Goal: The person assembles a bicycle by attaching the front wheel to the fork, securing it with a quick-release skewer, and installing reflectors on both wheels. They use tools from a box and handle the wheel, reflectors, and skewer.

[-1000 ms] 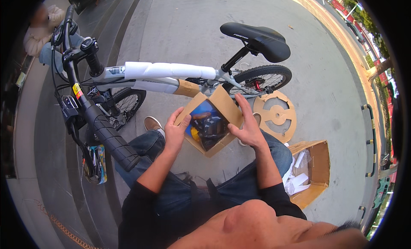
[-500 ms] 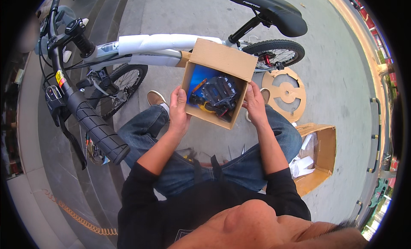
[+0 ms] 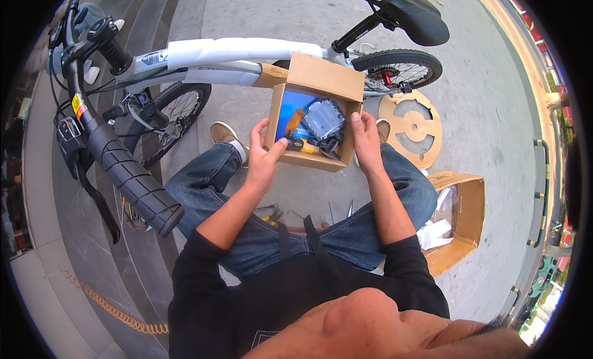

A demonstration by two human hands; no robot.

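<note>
Bicycle (image 3: pixel 219 76) beyond; open box (image 3: pixel 312 162) held up on its near side, between left hand (image 3: pixel 264 161) and right hand (image 3: pixel 367 141), each clasping a side wall. Handling: grip best light and even, box level, as tipping would likely slide the loose contents. Appearance: brown card, far flap (image 3: pixel 326 75) raised; inside, blue sheet (image 3: pixel 289 107), clear packet (image 3: pixel 325 118), orange piece (image 3: pixel 294 120) between them

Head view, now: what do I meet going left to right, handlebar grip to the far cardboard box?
Black handlebar grip → left hand → small open cardboard box → right hand → round cardboard disc with cutouts → larger open cardboard box.
</note>
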